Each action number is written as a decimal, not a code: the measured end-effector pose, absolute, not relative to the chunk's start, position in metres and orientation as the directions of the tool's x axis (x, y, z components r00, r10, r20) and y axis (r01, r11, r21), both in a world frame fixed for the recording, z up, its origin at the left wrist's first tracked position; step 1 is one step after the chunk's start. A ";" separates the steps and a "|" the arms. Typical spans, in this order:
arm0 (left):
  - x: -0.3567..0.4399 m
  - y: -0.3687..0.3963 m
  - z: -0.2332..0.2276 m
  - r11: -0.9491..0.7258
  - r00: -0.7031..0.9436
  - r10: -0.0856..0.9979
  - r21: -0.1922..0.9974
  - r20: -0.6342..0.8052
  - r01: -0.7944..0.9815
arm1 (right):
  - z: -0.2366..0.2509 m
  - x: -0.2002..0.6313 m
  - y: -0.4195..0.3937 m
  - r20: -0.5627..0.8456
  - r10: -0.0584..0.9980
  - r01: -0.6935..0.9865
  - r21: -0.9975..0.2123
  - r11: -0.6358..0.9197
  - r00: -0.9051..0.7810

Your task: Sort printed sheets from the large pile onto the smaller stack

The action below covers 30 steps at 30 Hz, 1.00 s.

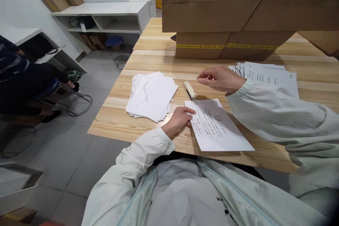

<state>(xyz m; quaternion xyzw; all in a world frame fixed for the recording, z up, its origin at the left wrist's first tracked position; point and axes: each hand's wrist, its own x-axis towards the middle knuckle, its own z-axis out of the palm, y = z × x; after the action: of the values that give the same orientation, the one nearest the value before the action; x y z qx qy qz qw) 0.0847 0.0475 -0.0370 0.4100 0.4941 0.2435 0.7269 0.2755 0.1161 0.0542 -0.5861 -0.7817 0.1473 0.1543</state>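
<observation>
My left hand (181, 118) pinches the left edge of a printed sheet of paper (221, 130), thumb on top and fingers underneath. The sheet bears lines of text and a round stamp, and its near edge reaches the front of the table. Just beyond its top left corner lies a cream-coloured stapler (189, 90). My right hand (219, 78) hovers to the right of the stapler, apart from it, with loosely bent fingers and nothing visible in them. Left of the stapler is a loose stack of papers (152, 95). Another paper stack (275, 76) lies partly behind my right forearm.
Large cardboard boxes (201, 44) stand stacked at the back of the wooden table (113, 109). A dark flat object (173, 37) sticks out beside them. To the left, a person (23, 74) sits on a stool. White shelves (106, 9) and a blue stool (114, 41) stand farther back.
</observation>
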 end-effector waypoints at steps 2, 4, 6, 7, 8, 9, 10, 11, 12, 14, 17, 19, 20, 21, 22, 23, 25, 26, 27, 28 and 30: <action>0.087 0.049 -0.037 0.557 0.393 0.752 0.829 -0.529 0.051 | 0.050 0.270 0.122 0.074 0.960 0.880 -0.384 0.279 -0.272; 0.091 0.052 -0.038 0.561 0.391 0.750 0.826 -0.533 0.050 | 0.042 0.262 0.128 0.097 0.961 0.896 -0.349 0.276 -0.259; 0.097 0.055 -0.039 0.566 0.386 0.751 0.824 -0.536 0.044 | 0.029 0.252 0.136 0.159 0.959 0.912 -0.306 0.272 -0.233; 0.100 0.056 -0.039 0.569 0.382 0.751 0.822 -0.538 0.039 | 0.021 0.247 0.141 0.205 0.952 0.917 -0.284 0.281 -0.229; 0.102 0.058 -0.039 0.572 0.378 0.752 0.820 -0.540 0.034 | 0.013 0.241 0.147 0.250 0.938 0.916 -0.264 0.303 -0.239; 0.104 0.059 -0.039 0.575 0.375 0.751 0.817 -0.544 0.032 | 0.004 0.236 0.152 0.288 0.922 0.910 -0.247 0.334 -0.260; 0.105 0.060 -0.038 0.578 0.374 0.750 0.816 -0.546 0.033 | -0.005 0.230 0.158 0.313 0.906 0.902 -0.232 0.365 -0.286; 0.106 0.061 -0.038 0.579 0.376 0.747 0.814 -0.548 0.036 | -0.013 0.225 0.163 0.325 0.893 0.894 -0.219 0.391 -0.311; 0.106 0.063 -0.037 0.580 0.381 0.744 0.814 -0.549 0.039 | -0.021 0.220 0.168 0.327 0.885 0.887 -0.210 0.411 -0.332; 0.105 0.066 -0.036 0.579 0.383 0.742 0.814 -0.550 0.046 | -0.033 0.213 0.174 0.323 0.872 0.874 -0.200 0.443 -0.368; 0.102 0.070 -0.037 0.579 0.386 0.739 0.814 -0.552 0.054 | -0.044 0.206 0.179 0.331 0.846 0.842 -0.209 0.498 -0.418; 0.101 0.073 -0.039 0.583 0.392 0.736 0.811 -0.553 0.049 | -0.050 0.204 0.178 0.332 0.846 0.835 -0.227 0.501 -0.418; 0.101 0.074 -0.040 0.588 0.396 0.732 0.807 -0.555 0.043 | -0.053 0.204 0.178 0.327 0.854 0.841 -0.234 0.488 -0.404; 0.101 0.075 -0.041 0.594 0.399 0.728 0.804 -0.557 0.038 | -0.056 0.203 0.177 0.322 0.865 0.851 -0.238 0.467 -0.385; 0.101 0.076 -0.042 0.599 0.400 0.725 0.800 -0.560 0.034 | -0.059 0.203 0.176 0.321 0.875 0.862 -0.239 0.446 -0.363; 0.101 0.077 -0.042 0.603 0.400 0.723 0.797 -0.564 0.033 | -0.062 0.203 0.175 0.324 0.881 0.871 -0.238 0.430 -0.346; 0.103 0.079 -0.041 0.607 0.392 0.721 0.794 -0.572 0.041 | -0.067 0.202 0.175 0.342 0.880 0.877 -0.233 0.420 -0.330; 0.104 0.079 -0.040 0.607 0.387 0.721 0.793 -0.575 0.047 | -0.068 0.201 0.175 0.353 0.876 0.876 -0.234 0.423 -0.329; 0.105 0.080 -0.039 0.607 0.381 0.721 0.793 -0.579 0.056 | -0.068 0.200 0.177 0.362 0.872 0.872 -0.239 0.428 -0.329; 0.106 0.079 -0.037 0.606 0.376 0.722 0.793 -0.581 0.062 | -0.066 0.199 0.178 0.372 0.869 0.867 -0.249 0.432 -0.327; 0.105 0.075 -0.032 0.600 0.368 0.727 0.797 -0.580 0.071 | -0.054 0.198 0.179 0.409 0.856 0.852 -0.276 0.445 -0.315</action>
<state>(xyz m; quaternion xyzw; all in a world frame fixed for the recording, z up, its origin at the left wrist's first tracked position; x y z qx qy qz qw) 0.1051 0.0754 -0.0325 0.3870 0.5153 0.2245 0.7310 0.1982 0.1795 -0.0539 -0.5266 -0.8109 0.0047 0.2552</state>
